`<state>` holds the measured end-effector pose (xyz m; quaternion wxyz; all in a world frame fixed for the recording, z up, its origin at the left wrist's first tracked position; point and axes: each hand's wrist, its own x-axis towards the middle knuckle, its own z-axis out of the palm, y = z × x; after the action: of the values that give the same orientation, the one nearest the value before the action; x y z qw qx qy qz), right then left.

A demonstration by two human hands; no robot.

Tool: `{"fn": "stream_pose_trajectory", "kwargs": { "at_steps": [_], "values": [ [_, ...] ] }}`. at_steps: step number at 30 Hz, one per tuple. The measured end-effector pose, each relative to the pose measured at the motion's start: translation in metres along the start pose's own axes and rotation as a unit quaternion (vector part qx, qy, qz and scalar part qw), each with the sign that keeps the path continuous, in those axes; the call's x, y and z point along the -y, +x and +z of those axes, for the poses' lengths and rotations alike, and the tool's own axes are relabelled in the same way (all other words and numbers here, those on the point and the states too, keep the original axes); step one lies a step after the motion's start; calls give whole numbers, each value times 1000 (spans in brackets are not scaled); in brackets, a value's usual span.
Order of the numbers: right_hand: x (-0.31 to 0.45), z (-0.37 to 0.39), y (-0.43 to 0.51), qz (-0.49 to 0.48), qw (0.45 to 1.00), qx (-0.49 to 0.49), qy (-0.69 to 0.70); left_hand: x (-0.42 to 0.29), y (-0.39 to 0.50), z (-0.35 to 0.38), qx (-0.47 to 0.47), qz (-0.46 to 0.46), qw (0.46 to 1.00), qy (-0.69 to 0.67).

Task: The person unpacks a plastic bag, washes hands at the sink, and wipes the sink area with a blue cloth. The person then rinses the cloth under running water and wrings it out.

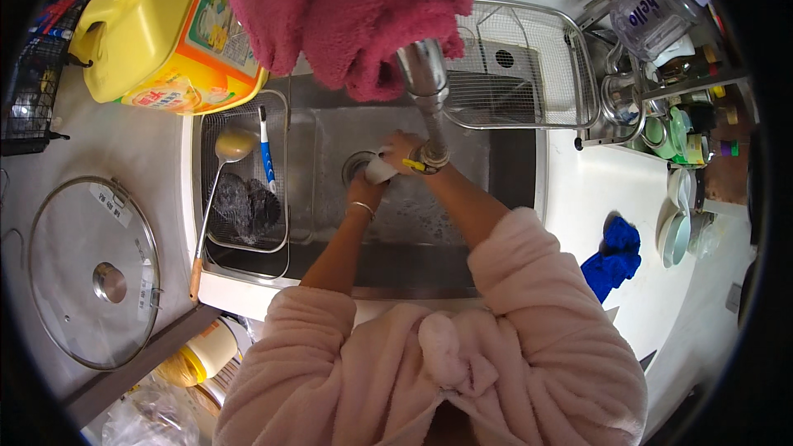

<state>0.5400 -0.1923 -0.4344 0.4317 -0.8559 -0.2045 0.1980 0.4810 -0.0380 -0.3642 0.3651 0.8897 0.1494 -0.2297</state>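
Both my hands are low in the stainless-steel sink point(396, 210), close together beside the round drain point(354, 164). A small white object point(380, 171), perhaps a cup, is between them. My left hand point(365, 189), with a bracelet at its wrist, grips this object from below. My right hand point(398, 147) bends over its upper side. The faucet point(427, 77) hangs in front of my right wrist and hides part of it. Whether the right fingers grip the object or only touch it is unclear. Water drops or suds lie on the sink floor.
A wire basket point(288, 198) at the sink's left holds a brush point(266, 148), a ladle point(214, 198) and dark scouring pads point(245, 207). Left stand a yellow detergent jug point(142, 31) and a glass lid point(80, 229). A pink towel point(347, 12) drapes over the faucet; a mesh rack point(526, 118) sits right.
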Motion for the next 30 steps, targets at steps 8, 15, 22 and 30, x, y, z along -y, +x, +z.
{"fn": "stream_pose_trajectory", "kwargs": {
  "at_steps": [8, 15, 22, 30],
  "values": [
    [52, -59, -112, 385, 864, -155, 286, -73, -23, -17, -72, 217, 973, 39],
    [84, -52, -97, 342, 586, -48, 733, -65, -42, 2, 5, 313, 948, 48],
    [76, -30, -77, 192, 548, -100, 808, -56, -55, -36, 207, 249, 923, -206],
    [95, -47, -80, 159, 652, 85, 737, -51, -6, -51, 272, 219, 889, -295]
  ]
}}
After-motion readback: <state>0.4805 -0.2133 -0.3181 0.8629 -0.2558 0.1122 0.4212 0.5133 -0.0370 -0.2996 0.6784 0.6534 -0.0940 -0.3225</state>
